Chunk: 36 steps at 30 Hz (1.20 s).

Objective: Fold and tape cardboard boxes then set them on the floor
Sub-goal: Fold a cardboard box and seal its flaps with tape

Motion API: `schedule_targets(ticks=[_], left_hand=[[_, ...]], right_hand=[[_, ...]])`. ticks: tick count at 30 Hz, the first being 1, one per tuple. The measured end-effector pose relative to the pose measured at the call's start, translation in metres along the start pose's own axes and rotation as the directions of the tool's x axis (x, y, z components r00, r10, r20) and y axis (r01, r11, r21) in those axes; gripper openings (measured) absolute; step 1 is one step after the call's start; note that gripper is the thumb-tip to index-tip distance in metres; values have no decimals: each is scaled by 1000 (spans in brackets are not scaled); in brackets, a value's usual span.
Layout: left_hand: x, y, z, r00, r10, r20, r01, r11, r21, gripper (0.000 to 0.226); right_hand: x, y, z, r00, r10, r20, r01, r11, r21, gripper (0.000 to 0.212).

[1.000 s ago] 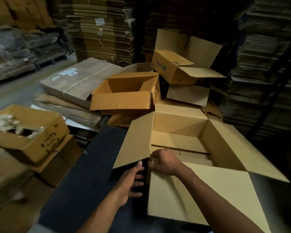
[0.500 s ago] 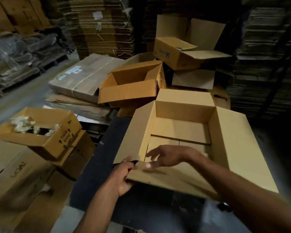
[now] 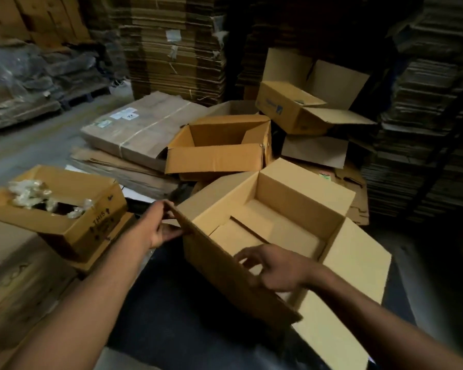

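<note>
An open cardboard box (image 3: 300, 198) stands tilted over the dark table (image 3: 171, 303), its top flaps spread and its bottom flaps folded in. My left hand (image 3: 159, 225) grips the box's near left corner, thumb on top of the edge. My right hand (image 3: 273, 268) holds the near wall's top edge, fingers curled over it into the box. No tape is visible.
Two more open boxes (image 3: 219, 153) (image 3: 294, 108) lie piled behind. A box with plastic wrap inside (image 3: 56, 206) sits on flat cardboard at the left. A strapped bundle of flat cardboard (image 3: 134, 129) lies beyond, with tall cardboard stacks (image 3: 177, 49) at the back and right.
The box has swung round and risen toward me. My left hand slid up to the near left corner. My right hand moved from the near flap onto the near wall's edge.
</note>
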<state>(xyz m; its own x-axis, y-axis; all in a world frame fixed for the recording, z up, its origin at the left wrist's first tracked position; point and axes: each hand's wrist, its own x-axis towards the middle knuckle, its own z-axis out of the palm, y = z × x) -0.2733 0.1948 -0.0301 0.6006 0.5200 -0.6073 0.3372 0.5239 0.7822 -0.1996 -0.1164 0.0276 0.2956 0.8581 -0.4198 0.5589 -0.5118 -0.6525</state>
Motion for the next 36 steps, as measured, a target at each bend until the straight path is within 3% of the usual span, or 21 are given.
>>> schedule_targets(ticks=[2, 5, 7, 10, 13, 15, 17, 21, 24, 26, 28, 29, 31, 32, 34, 36], left_hand=[[16, 4, 5, 998, -11, -59, 11, 1000, -6, 61], [22, -6, 11, 992, 72, -100, -65, 995, 75, 93], [20, -15, 8, 984, 131, -121, -118, 987, 105, 97], [12, -33, -3, 958, 249, -140, -211, 947, 240, 85], [9, -59, -9, 920, 390, -40, -298, 762, 576, 73], [15, -75, -4, 916, 400, 31, -275, 570, 774, 56], [21, -87, 4, 921, 386, 61, -239, 434, 869, 43], [27, -104, 17, 924, 375, 66, -216, 375, 902, 33], [32, -112, 27, 879, 452, 153, -280, 228, 932, 51], [37, -110, 40, 853, 469, 230, -290, 59, 955, 67], [45, -97, 58, 841, 444, 309, -301, -92, 949, 83], [49, -86, 69, 841, 414, 348, -319, -139, 937, 90], [57, -66, 93, 828, 361, 430, -364, -237, 901, 102], [60, -60, 105, 816, 342, 467, -385, -281, 879, 107], [64, -56, 124, 798, 327, 507, -400, -342, 850, 116], [67, -61, 136, 800, 318, 509, -391, -368, 844, 123]], right_hand=[[26, -9, 2, 995, 19, -99, -16, 1000, 24, 51], [50, -17, -3, 999, 3, -47, 1, 996, 84, 43], [49, -18, -11, 999, -15, 40, 12, 998, 67, 44], [33, -2, -28, 987, 51, 154, -71, 990, 125, 45], [21, 32, -45, 963, 199, 183, -218, 972, 90, 31], [28, 64, -48, 936, 343, 78, -339, 939, -59, 31], [43, 93, -40, 909, 414, -36, -415, 900, -134, 43], [68, 128, -8, 892, 378, -250, -415, 902, -119, 41], [82, 148, 12, 879, 384, -283, -437, 886, -154, 40], [90, 162, 6, 880, 411, -240, -444, 890, -103, 41], [98, 178, -16, 845, 424, -327, -444, 896, 14, 44], [101, 187, -31, 790, 446, -421, -445, 889, 107, 41], [102, 209, -65, 619, 531, -579, -377, 847, 374, 42], [101, 215, -83, 535, 590, -605, -265, 797, 542, 47], [95, 225, -110, 441, 731, -520, 51, 558, 828, 54], [83, 236, -124, 463, 800, -382, 353, 228, 907, 66]])
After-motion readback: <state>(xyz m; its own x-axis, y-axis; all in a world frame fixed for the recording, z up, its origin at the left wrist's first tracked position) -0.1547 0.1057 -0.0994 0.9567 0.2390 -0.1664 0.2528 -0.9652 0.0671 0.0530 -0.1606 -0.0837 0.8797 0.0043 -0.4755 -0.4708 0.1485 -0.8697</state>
